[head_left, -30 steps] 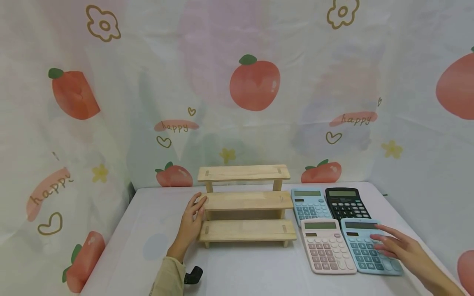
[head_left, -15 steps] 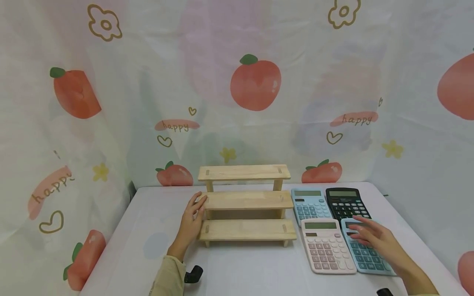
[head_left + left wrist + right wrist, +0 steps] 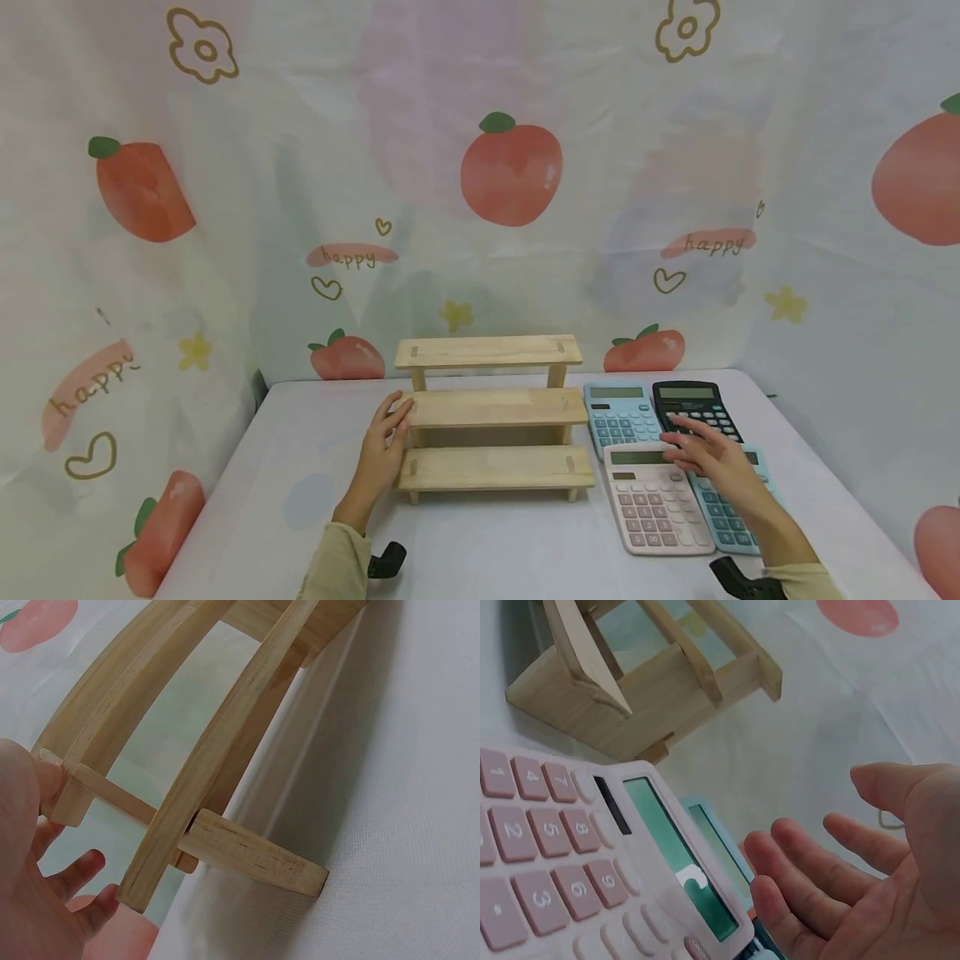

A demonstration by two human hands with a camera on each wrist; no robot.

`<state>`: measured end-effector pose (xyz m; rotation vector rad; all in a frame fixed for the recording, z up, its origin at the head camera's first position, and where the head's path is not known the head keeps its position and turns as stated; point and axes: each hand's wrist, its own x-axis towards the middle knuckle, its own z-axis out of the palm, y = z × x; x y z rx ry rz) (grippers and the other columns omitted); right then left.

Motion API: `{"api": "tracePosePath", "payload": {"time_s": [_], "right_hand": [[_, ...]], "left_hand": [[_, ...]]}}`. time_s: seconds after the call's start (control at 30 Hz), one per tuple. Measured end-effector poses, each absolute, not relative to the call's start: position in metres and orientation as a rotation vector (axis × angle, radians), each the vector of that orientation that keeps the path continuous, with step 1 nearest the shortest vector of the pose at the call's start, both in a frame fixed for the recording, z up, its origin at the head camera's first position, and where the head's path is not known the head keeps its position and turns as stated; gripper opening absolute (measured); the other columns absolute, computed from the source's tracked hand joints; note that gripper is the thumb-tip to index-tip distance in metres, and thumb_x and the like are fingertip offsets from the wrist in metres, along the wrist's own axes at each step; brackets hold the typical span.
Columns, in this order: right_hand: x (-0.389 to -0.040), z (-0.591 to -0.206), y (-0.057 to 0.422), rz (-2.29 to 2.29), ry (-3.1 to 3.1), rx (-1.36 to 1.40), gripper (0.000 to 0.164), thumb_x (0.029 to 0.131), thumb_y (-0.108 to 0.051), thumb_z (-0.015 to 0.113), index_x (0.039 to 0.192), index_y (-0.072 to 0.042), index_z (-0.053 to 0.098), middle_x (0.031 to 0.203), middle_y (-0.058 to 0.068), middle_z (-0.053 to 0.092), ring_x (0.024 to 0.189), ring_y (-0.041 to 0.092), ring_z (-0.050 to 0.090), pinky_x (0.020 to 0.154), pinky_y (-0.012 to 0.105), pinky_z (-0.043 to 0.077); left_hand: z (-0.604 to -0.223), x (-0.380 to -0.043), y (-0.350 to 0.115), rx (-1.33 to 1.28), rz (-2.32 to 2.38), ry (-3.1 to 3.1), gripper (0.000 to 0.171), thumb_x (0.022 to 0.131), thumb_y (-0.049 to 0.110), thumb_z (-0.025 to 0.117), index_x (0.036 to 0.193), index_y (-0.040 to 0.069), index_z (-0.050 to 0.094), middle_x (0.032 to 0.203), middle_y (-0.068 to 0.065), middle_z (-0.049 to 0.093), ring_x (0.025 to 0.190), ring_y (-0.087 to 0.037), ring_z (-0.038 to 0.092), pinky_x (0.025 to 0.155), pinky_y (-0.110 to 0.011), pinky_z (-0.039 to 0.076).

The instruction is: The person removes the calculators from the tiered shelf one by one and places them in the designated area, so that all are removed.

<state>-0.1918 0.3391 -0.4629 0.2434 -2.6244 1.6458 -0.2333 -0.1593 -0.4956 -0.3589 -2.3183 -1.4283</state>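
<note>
My left hand (image 3: 381, 450) holds the left end of a three-tier wooden shelf (image 3: 491, 408). In the left wrist view, fingertips (image 3: 49, 778) lie on one board's end, while other fingers are below it and beside the lowest board. Spread over the calculators at the right is my right hand (image 3: 708, 462), holding nothing. Its fingertips are near the top of the pink calculator (image 3: 660, 508). Under the hand lies a blue calculator (image 3: 727, 517), partly hidden. Behind are another blue calculator (image 3: 618, 408) and a black calculator (image 3: 693, 396). The right wrist view shows the fingers (image 3: 817, 892) apart from the pink one.
The white table (image 3: 487, 550) carries the shelf in the middle, with the calculators close to its right side. A black wrist mount (image 3: 386, 560) shows by the left sleeve, and another black mount (image 3: 738, 579) by the right. A fruit-print cloth (image 3: 420, 167) hangs behind and at both sides.
My right hand has moved left from the front blue calculator toward the top of the pink one. The left hand keeps its place at the shelf, and the calculators have not moved.
</note>
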Motion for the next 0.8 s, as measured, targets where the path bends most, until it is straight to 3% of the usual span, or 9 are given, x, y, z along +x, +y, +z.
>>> {"api": "tracePosePath", "payload": {"time_s": [0.07,0.57,0.8], "right_hand": [[-0.195,-0.462,0.334,1.673,-2.593,0.292,0.05,0.109,-0.024,0.045,0.152,0.0,0.037,0.112,-0.034,0.063,0.098,-0.002,0.07,0.082,0.017,0.055],[-0.213,-0.457,0.301,1.74,-2.474,0.47,0.045,0.109,-0.02,0.044,0.149,0.001,0.041,0.115,-0.028,0.067,0.098,0.003,0.072,0.085,0.016,0.055],[-0.222,-0.451,0.283,1.808,-2.471,0.475,0.049,0.109,-0.024,0.045,0.15,0.003,0.039,0.115,-0.025,0.068,0.1,0.006,0.072,0.086,0.017,0.055]], "left_hand": [[-0.497,-0.234,-0.16,-0.359,-1.418,-2.326,0.039,0.105,0.014,0.052,0.142,0.0,0.057,0.158,-0.019,0.041,0.128,-0.039,0.053,0.098,-0.062,0.044],[-0.498,-0.234,-0.159,-0.355,-1.427,-2.327,0.039,0.105,0.013,0.052,0.141,0.0,0.057,0.157,-0.019,0.041,0.125,-0.036,0.055,0.095,-0.055,0.044],[-0.498,-0.235,-0.16,-0.356,-1.428,-2.331,0.039,0.106,0.015,0.051,0.142,0.001,0.057,0.158,-0.018,0.04,0.127,-0.038,0.053,0.098,-0.06,0.044]]}}
